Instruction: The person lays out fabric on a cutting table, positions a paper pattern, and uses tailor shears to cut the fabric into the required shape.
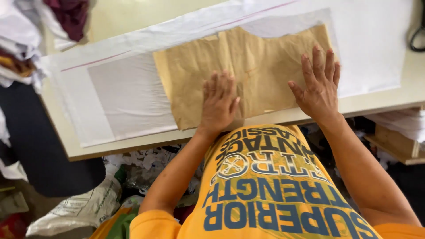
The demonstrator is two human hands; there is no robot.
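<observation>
Brown paper dominates the scene: a creased, tan pattern piece [248, 73] lies flat on white fabric [133, 95] spread across a pale worktable [66, 137]. Both hands are down on it. The left hand [218, 102] presses palm-flat near the pattern's lower edge, fingers together and pointing away from the body, gripping nothing, simply weighing the paper down. The right hand [319, 86] sits at the pattern's right-hand end, fingers spread wide and flat, its fingertips reaching up towards the top corner; it too closes around nothing, just a splayed palm on paper.

The pattern's upper edge dips in a shallow curve near the middle, and its near edge runs close to the table's front edge. Beneath it the white fabric extends well to the left and right, with a thin pinkish red line [95, 61] running along its far side.

Away from the action, a dark maroon cloth [71, 15] hangs at the top left among heaped white cloth, a black looped cord [418, 37] shows at the far right edge, and white woven sacks [84, 208] and scraps sit on the floor below the table. Orange shirt [265, 190] with blue lettering fills the foreground.
</observation>
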